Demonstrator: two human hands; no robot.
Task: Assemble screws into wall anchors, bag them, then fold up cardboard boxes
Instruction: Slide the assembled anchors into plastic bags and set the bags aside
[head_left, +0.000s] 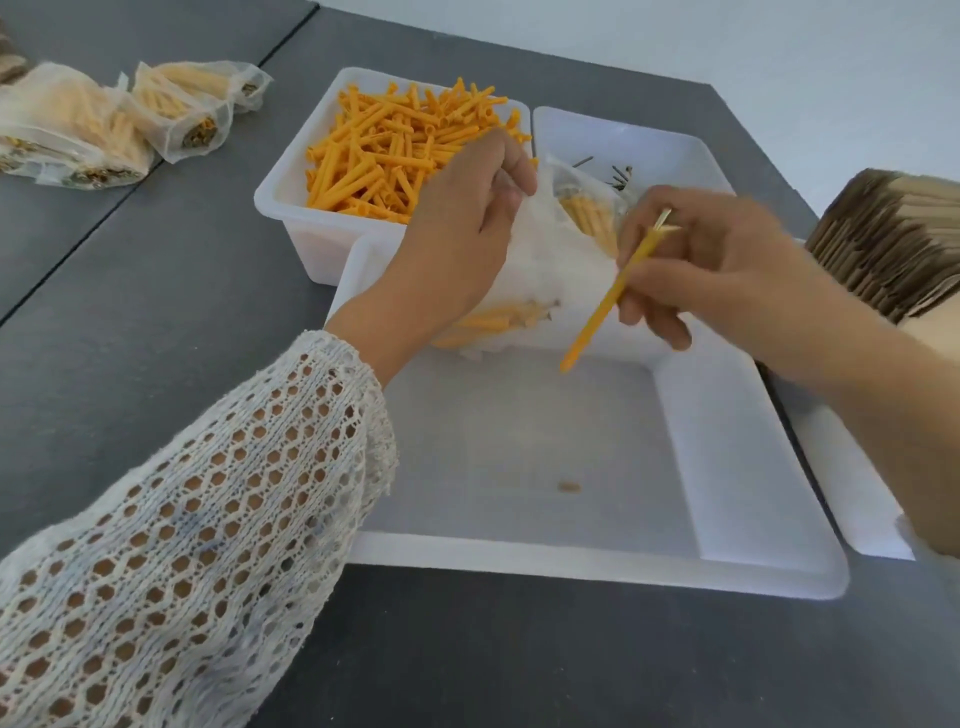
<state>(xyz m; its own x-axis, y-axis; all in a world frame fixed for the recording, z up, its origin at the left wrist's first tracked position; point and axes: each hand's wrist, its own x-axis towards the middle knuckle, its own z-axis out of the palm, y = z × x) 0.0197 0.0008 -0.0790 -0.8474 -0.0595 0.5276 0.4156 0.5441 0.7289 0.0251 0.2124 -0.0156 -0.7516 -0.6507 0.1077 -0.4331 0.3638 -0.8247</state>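
A big dark gray table (156, 322) fills the view. In the middle sits a wide white tray (753, 467), almost bare inside, with one tiny brown bit near its middle. At 12 o'clock from it is a white bin (291, 208) heaped with orange wall anchors (395, 150). Just right of that bin, at 1 o'clock, is another white bin (675, 150) with a few dark screws (618, 174). At 3 o'clock stands a stack of flat brown cardboard (893, 239). Far off at 10 o'clock lie filled bags (119, 124).

The left hand (457, 234), in a lacy white sleeve (197, 519), grips a thin white bag (550, 265) over the tray's far edge. Some anchors are already inside it. The right hand (717, 275) pinches one orange anchor with a screw (613, 291) in it, just beside the bag, tip pointing to 7 o'clock.
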